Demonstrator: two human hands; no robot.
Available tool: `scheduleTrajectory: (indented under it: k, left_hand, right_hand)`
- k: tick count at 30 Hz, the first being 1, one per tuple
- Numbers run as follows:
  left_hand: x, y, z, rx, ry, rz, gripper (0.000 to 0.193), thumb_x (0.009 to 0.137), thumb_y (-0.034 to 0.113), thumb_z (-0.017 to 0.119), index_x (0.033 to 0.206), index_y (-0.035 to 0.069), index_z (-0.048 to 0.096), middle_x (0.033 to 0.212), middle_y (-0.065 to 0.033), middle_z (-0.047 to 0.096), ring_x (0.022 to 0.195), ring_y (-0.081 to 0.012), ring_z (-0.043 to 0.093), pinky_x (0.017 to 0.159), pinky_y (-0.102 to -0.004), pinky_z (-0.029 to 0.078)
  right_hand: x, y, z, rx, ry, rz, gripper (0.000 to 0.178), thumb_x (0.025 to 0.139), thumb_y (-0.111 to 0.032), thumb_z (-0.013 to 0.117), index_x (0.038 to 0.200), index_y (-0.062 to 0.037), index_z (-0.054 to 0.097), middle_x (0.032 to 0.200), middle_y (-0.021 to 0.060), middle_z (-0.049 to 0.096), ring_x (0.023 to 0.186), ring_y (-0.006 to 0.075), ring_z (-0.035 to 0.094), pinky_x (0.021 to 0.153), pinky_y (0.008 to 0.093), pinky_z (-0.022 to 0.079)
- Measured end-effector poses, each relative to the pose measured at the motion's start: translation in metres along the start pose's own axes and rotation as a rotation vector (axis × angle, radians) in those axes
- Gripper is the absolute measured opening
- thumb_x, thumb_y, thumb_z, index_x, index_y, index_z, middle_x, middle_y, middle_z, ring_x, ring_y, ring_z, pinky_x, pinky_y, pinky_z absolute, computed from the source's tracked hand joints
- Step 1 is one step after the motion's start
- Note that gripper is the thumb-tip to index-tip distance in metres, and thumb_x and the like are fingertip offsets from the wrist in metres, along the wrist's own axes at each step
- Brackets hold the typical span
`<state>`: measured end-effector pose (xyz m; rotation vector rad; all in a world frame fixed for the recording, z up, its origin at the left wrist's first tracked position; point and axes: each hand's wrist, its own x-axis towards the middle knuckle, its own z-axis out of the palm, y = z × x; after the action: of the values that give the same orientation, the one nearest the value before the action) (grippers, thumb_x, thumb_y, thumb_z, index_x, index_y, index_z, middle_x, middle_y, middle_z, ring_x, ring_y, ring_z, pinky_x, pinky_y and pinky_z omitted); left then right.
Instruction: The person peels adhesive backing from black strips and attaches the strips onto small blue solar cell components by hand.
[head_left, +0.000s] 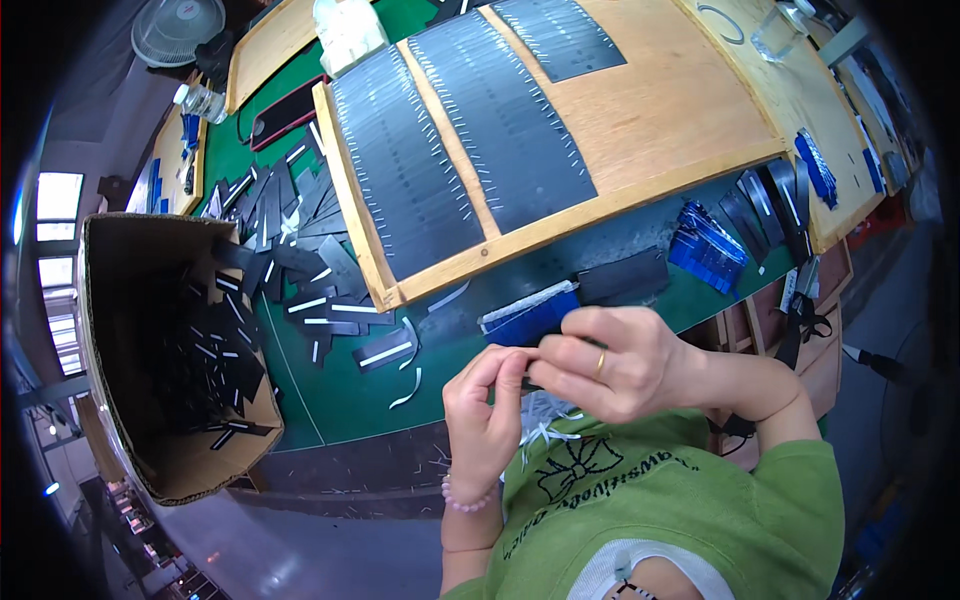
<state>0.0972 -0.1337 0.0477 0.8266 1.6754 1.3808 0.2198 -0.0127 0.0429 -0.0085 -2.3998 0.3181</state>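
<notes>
My left hand [483,410], with a beaded bracelet at the wrist, meets my right hand [615,365] just in front of the table's near edge. The fingertips of both are pinched together and touching. Whatever they hold, if anything, is too small or covered to make out. Right beyond the fingers lies a stack of blue strips [530,316] with a pale top edge, partly hidden by my hands. A flat black piece [625,278] rests beside it, and a fanned bundle of blue strips [707,248] lies farther right. White slivers [548,425] hang against my green shirt.
A wooden tray [540,228] holds rows of overlapped black strips. Loose black strips with white bars [330,305] are strewn left of it. An open cardboard box [205,478] of similar pieces stands at the left. Behind are a phone [287,112] and a plastic bottle [203,103].
</notes>
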Motion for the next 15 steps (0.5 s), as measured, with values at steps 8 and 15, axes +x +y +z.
scheduleTrajectory:
  k: [8,15]
  left_hand:
    - [0.008,0.009,-0.02,0.129,0.333,0.015,0.016,0.091,0.008,0.056,0.094,-0.002,0.068,0.074,-0.0013,0.062,0.054,-0.0018,0.049,0.047,-0.0157,0.037]
    - [0.0,-0.008,-0.003,0.137,0.154,0.105,0.006,0.084,0.0,0.063,0.085,-0.004,0.068,0.069,-0.0029,0.06,0.054,-0.0039,0.05,0.046,-0.0173,0.037]
  right_hand:
    - [-0.028,-0.002,0.01,0.124,-0.026,0.111,0.018,0.064,-0.014,0.061,0.08,-0.0079,0.058,0.083,0.0029,0.055,0.075,0.0169,0.052,0.054,0.0238,0.048]
    - [-0.015,-0.003,0.017,0.024,0.034,0.037,0.02,0.063,-0.013,0.061,0.082,-0.007,0.061,0.084,0.0021,0.055,0.076,0.0165,0.053,0.054,0.0224,0.047]
